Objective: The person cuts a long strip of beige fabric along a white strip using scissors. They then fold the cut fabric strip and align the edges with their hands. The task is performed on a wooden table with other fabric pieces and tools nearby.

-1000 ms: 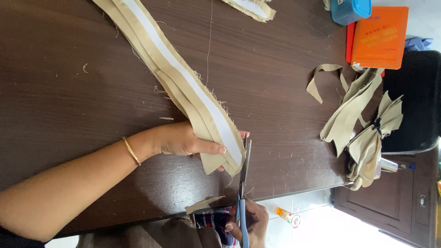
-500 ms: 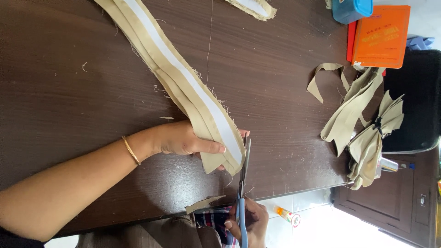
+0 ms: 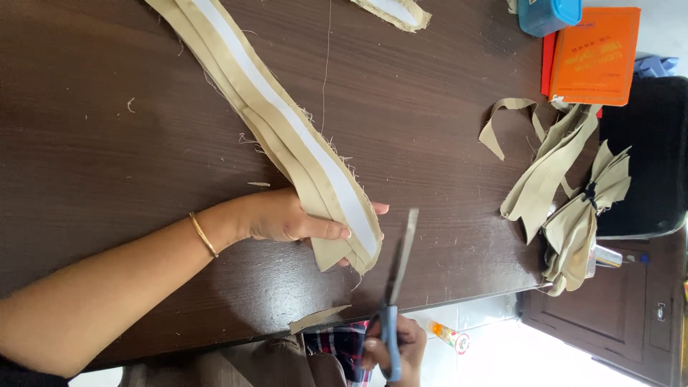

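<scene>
Head view: left hand (image 3: pixel 287 218) lies flat on the dark brown wooden worktop (image 3: pixel 107 143), fingers (image 3: pixel 326 229) pinching the near end of a long beige fabric strip with a white centre band (image 3: pixel 287 136). Strip runs diagonally across the worktop from the far edge to that hand. Right hand (image 3: pixel 398 347), at the worktop's near edge, has fingers closed through the handles of blue-handled scissors (image 3: pixel 398 276); blades just beside the strip end, not touching. Pile of beige offcuts (image 3: pixel 566 193) well apart. Orange booklet (image 3: pixel 595 54) beyond it.
</scene>
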